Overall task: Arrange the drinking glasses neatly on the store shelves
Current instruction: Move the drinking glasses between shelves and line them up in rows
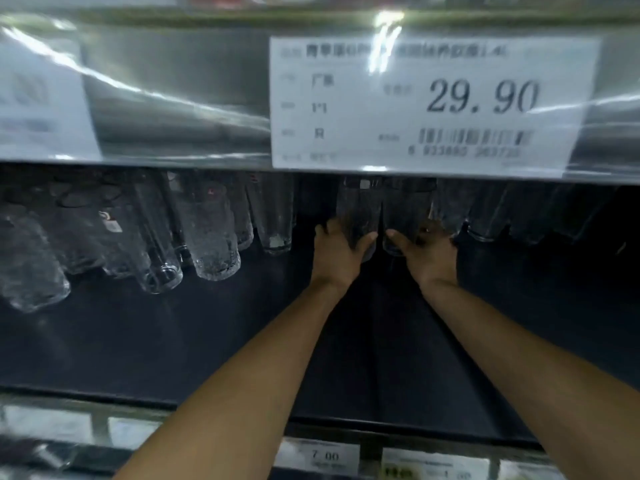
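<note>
Head view, items listed by size.

1. Dark shelf [173,341]: I see its deck running the full width, with both of the person's forearms reaching in over it.
2. Price rail [173,98] of the shelf above: clear plastic strip across the top, hiding the upper ends of the glasses behind it.
3. Price label [433,102]: white card in the rail, reading 29.90.
4. Row of clear glasses [214,233]: standing at the back left of the shelf, close together, some textured and some smooth. More dark ones [485,216] stand at back right.
5. Left glass [360,206] and right glass [407,206]: centre back, side by side and just about touching. Both are upright, long axis vertical, bases on the deck. I cannot tell which end is the mouth.
6. Left hand [341,252]: grip curled round the lower part of the left glass, thumb on its right side, fingers wrapped on its left.
7. Right hand [429,252]: grip curled round the base of the right glass, thumb pointing left across its front.
8. Small price tags [323,457]: on the front edge below, blurred.
</note>
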